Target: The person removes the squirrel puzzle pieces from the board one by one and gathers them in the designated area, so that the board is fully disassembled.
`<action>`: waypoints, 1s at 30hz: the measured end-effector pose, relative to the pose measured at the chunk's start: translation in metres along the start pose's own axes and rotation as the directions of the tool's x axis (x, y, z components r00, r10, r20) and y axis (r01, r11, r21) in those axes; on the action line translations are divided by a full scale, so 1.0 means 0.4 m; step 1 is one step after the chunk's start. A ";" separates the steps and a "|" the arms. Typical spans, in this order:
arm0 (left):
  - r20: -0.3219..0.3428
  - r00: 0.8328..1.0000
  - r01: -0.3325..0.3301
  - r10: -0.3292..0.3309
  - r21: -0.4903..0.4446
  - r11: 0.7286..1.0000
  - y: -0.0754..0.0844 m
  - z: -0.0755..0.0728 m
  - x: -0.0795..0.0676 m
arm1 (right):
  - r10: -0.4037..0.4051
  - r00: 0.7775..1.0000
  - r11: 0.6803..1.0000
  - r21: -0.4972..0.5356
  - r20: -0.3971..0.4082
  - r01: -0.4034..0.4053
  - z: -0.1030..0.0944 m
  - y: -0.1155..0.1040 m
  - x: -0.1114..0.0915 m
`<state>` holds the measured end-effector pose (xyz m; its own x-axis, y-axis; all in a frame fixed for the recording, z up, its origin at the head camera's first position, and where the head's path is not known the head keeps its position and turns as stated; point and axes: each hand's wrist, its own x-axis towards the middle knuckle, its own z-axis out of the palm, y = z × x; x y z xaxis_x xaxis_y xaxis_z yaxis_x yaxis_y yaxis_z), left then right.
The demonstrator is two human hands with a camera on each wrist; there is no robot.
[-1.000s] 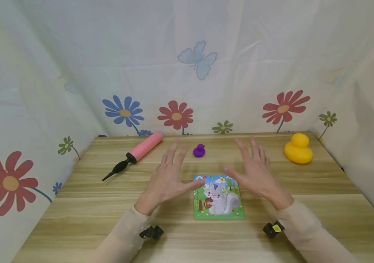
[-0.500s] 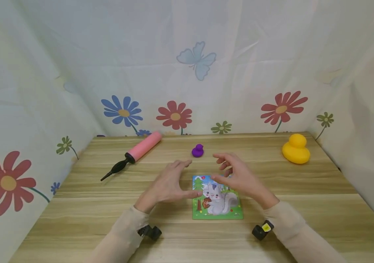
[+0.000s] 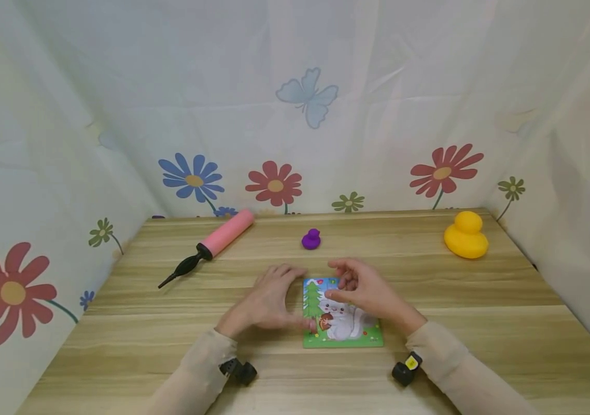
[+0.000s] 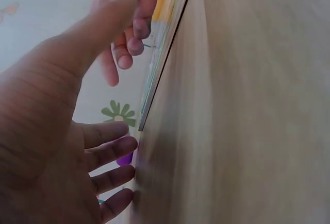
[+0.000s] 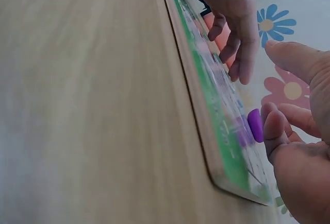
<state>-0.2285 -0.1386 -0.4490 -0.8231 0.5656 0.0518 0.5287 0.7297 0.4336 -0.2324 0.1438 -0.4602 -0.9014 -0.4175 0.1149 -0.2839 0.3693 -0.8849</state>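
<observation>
A flat wooden picture puzzle (image 3: pixel 344 333) of a grey squirrel holding a nut lies on the table in the head view. My left hand (image 3: pixel 269 302) is at its left side, thumb over the lower left part of the picture, fingers spread near the tabletop. Over the upper right of the puzzle hovers my right hand (image 3: pixel 370 291), its fingers loosely bent and its thumb apart from them. Neither hand holds anything. In the right wrist view the puzzle's wooden edge (image 5: pixel 193 103) lies flat along the table, with the right fingers (image 5: pixel 296 118) above its surface.
Beyond the puzzle sits a small purple duck (image 3: pixel 311 239). A larger yellow duck (image 3: pixel 466 235) stands at the back right, and a pink hand pump (image 3: pixel 229 233) with a black nozzle lies at the back left. A flowered curtain (image 3: pixel 305 144) surrounds the wooden table (image 3: pixel 134 323).
Both hands have come down and closer to the puzzle, the right moving inward over its upper right. The right fingers have bent from spread; the puzzle has stayed in place.
</observation>
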 end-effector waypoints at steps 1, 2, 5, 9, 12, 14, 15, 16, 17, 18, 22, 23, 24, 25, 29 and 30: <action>-0.001 1.000 -0.004 0.004 0.002 1.000 0.000 0.002 0.000 | 0.006 1.000 1.000 0.010 0.000 -0.006 0.002 0.003 0.000; 0.000 1.000 -0.008 0.008 0.002 1.000 0.000 0.003 -0.001 | 0.012 1.000 1.000 0.019 0.002 -0.012 0.003 0.005 0.000; 0.002 1.000 -0.014 0.014 -0.002 1.000 -0.002 0.008 -0.003 | 0.023 1.000 0.999 0.029 0.005 -0.024 0.006 0.012 0.000; 0.005 1.000 -0.026 0.026 0.003 1.000 -0.005 0.013 -0.006 | 0.027 1.000 0.999 0.018 0.014 -0.027 0.008 0.020 -0.003; 0.010 0.999 -0.034 0.033 0.006 0.999 -0.007 0.016 -0.007 | 0.022 1.000 1.000 0.011 0.023 -0.022 0.008 0.022 -0.006; 0.014 0.999 -0.034 0.034 0.007 0.999 -0.008 0.017 -0.007 | 0.023 0.999 1.000 0.006 0.023 -0.023 0.008 0.021 -0.007; 0.016 0.999 -0.033 0.033 0.007 0.999 -0.009 0.018 -0.007 | 0.020 0.999 1.000 0.003 0.025 -0.020 0.007 0.021 -0.008; 0.014 0.999 -0.035 0.035 0.004 0.999 -0.010 0.019 -0.007 | 0.017 1.000 1.000 -0.004 0.026 -0.017 0.007 0.021 -0.009; 0.013 0.999 -0.037 0.037 0.000 0.999 -0.010 0.020 -0.008 | 0.015 1.000 1.000 -0.013 0.026 -0.015 0.007 0.021 -0.009; 0.011 0.999 -0.040 0.040 -0.001 0.999 -0.011 0.020 -0.008 | 0.015 1.000 1.000 -0.024 0.025 -0.015 0.007 0.020 -0.009; 0.005 0.999 -0.047 0.047 -0.010 0.999 -0.013 0.022 -0.011 | 0.001 1.000 0.997 -0.075 0.029 0.001 0.009 0.015 -0.009; 0.006 0.999 -0.045 0.045 -0.011 0.999 -0.013 0.021 -0.012 | 0.002 1.000 0.996 -0.086 0.030 0.001 0.011 0.014 -0.009; 0.008 0.999 -0.043 0.043 -0.012 0.999 -0.014 0.022 -0.014 | 0.004 1.000 0.995 -0.096 0.030 -0.002 0.012 0.012 -0.009; 0.012 0.999 -0.040 0.040 -0.013 0.999 -0.015 0.022 -0.015 | 0.007 1.000 0.994 -0.107 0.029 -0.004 0.013 0.010 -0.009; 0.017 0.999 -0.031 0.032 -0.023 0.999 -0.019 0.025 -0.018 | 0.019 1.000 0.988 -0.153 0.012 -0.017 0.020 0.006 -0.007; 0.016 0.999 -0.030 0.030 -0.027 0.999 -0.020 0.026 -0.018 | 0.019 1.000 0.986 -0.167 0.005 -0.018 0.022 0.006 -0.006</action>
<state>-0.2245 -0.1446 -0.4620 -0.8033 0.5934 0.0505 0.5472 0.7019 0.4560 -0.2279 0.1384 -0.4665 -0.9048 -0.4148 0.0961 -0.3186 0.5100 -0.7990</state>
